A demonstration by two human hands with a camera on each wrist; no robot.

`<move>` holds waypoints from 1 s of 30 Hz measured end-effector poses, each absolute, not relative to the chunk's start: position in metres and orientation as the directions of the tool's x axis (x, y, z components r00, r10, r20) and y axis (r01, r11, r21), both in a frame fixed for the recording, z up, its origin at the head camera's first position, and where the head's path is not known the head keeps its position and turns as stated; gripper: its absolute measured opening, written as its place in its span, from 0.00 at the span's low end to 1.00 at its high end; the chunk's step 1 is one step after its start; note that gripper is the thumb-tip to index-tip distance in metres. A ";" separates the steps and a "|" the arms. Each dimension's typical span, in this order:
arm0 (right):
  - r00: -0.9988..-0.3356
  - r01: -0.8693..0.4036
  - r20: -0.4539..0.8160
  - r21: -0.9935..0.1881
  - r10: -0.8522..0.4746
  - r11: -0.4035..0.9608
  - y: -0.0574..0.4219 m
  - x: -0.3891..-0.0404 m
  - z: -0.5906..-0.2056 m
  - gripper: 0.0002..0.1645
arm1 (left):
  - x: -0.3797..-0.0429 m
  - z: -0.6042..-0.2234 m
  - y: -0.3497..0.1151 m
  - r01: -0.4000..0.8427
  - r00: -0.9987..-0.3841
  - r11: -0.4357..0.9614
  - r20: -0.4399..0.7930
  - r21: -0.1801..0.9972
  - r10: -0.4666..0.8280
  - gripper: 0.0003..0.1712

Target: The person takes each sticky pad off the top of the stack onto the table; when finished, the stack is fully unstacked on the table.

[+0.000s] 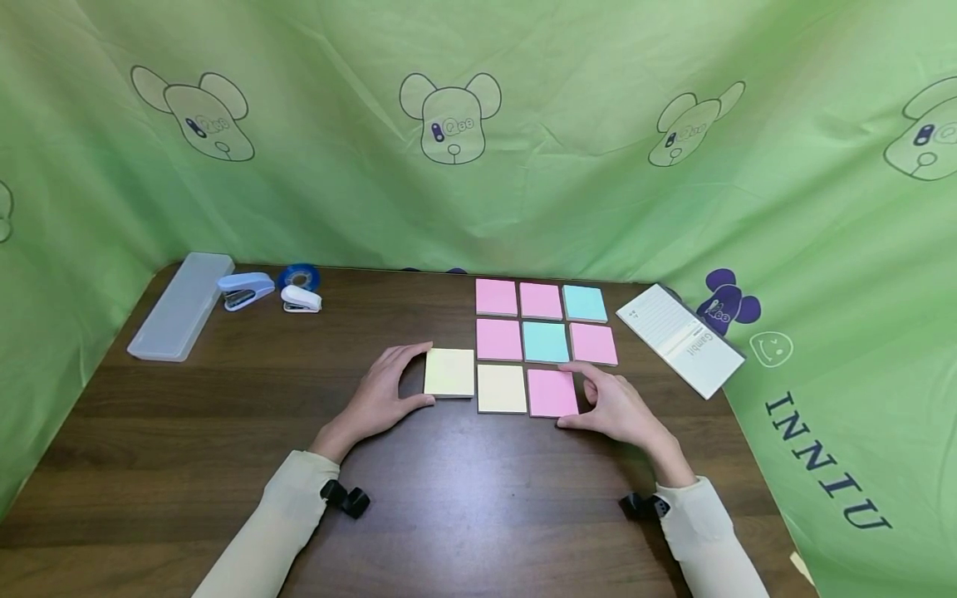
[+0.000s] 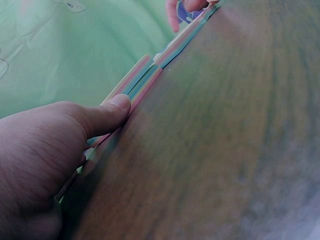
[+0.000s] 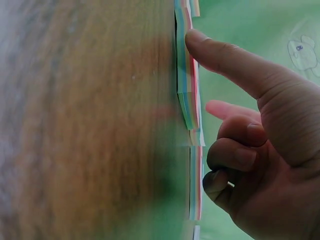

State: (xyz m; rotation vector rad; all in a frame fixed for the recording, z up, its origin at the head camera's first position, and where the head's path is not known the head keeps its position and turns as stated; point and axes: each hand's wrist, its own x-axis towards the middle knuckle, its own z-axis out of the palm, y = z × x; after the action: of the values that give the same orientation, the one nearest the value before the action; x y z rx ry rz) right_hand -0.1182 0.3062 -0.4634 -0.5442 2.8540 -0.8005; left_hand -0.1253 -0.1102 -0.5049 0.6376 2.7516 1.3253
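Note:
Sticky note pads lie in rows on the table. At the left end of the front row, my left hand (image 1: pixel 381 390) pinches a pale yellow sticky note pad (image 1: pixel 449 373) by its near and far edges. In the left wrist view, my thumb presses on its striped edge, which looks like two layers. A cream sticky note pad (image 1: pixel 502 389) sits in the middle. My right hand (image 1: pixel 616 405) holds the pink sticky note pad (image 1: pixel 552 394) at the row's right end between thumb and index finger, its other fingers curled.
Behind are two rows of pink pads (image 1: pixel 497 297) and blue pads (image 1: pixel 546 342). A notepad (image 1: pixel 680 340) lies at the right. At the back left are a translucent case (image 1: pixel 183 307), a blue stapler (image 1: pixel 246 290), a white stapler (image 1: pixel 301 299) and blue tape (image 1: pixel 299 275). A green curtain (image 1: pixel 553 191) hangs behind.

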 end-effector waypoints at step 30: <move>-0.868 -0.464 0.116 -0.538 -0.484 0.704 0.217 -0.129 -0.454 0.50 | -0.125 -0.504 -0.109 0.342 -0.921 0.558 0.150 0.756 0.360 0.53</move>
State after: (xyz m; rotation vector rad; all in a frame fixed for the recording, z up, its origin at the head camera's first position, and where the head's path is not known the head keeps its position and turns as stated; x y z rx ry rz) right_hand -0.1289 0.2166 -0.4542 -0.7980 2.8682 -0.8916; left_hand -0.1249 -0.1095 -0.5041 0.6202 2.7541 1.3289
